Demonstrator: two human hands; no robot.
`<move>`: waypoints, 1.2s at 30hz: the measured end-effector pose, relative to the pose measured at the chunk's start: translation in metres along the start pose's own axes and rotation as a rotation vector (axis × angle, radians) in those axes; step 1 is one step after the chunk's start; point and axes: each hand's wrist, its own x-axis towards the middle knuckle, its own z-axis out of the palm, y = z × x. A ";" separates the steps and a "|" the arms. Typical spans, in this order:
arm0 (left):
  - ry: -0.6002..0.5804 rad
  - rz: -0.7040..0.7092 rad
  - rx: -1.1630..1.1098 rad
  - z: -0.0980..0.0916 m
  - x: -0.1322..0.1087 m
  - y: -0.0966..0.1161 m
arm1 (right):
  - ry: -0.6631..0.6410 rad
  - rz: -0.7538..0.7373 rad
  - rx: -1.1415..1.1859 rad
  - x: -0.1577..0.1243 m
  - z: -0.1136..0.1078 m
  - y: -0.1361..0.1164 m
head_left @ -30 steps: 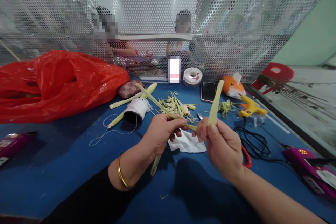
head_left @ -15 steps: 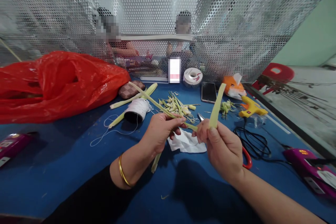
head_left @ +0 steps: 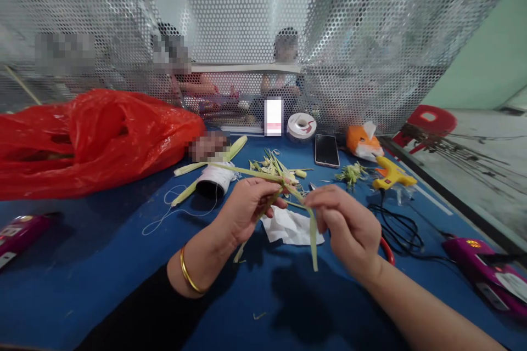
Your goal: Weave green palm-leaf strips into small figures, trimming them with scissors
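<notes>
My left hand point(head_left: 249, 208), with a gold bangle at the wrist, is closed in a pinch on pale green leaf strips point(head_left: 247, 173) that cross at its fingertips. One long end points left over a spool of white thread point(head_left: 216, 178). My right hand point(head_left: 348, 227) has its fingers curled, pinching another leaf strip length that bends and hangs down point(head_left: 313, 241) beside the thumb. Below the hands lies a crumpled white tissue point(head_left: 292, 227). Scissors with a red handle point(head_left: 387, 250) are mostly hidden behind my right hand.
Leaf scraps point(head_left: 274, 164) lie beyond my hands. A red plastic bag point(head_left: 102, 142) is at left. A phone point(head_left: 326, 150), a ribbon roll point(head_left: 302, 126), a tissue pack point(head_left: 364, 142) and a yellow glue gun point(head_left: 393, 174) stand farther back. A perforated screen point(head_left: 247, 11) closes the far side; people sit behind it.
The strip end that stood upright by my right hand now hangs downward. My right fingers have turned over and curled. The long left end has swung lower, nearly level.
</notes>
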 end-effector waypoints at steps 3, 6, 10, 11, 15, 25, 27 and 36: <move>-0.016 0.019 0.036 0.002 0.000 -0.004 | 0.046 0.237 -0.149 0.002 0.007 0.006; 0.001 0.022 0.074 0.003 0.000 -0.007 | -0.087 0.354 -0.206 0.005 0.012 0.009; 0.035 0.020 0.123 0.006 0.000 -0.008 | -0.114 0.361 -0.214 0.003 0.014 0.009; 0.046 0.030 0.131 0.007 -0.001 -0.009 | -0.119 0.346 -0.216 0.002 0.015 0.008; 0.097 0.091 0.147 0.010 0.000 -0.015 | -0.164 0.246 -0.242 0.000 0.015 0.006; 0.056 0.009 0.145 0.008 -0.001 -0.013 | -0.093 0.152 -0.334 0.002 0.008 0.005; -0.011 -0.058 0.146 0.007 -0.003 -0.010 | 0.027 0.220 -0.298 0.007 0.004 0.010; -0.064 -0.148 0.180 0.004 -0.003 -0.009 | -0.191 0.117 -0.207 0.020 -0.007 0.024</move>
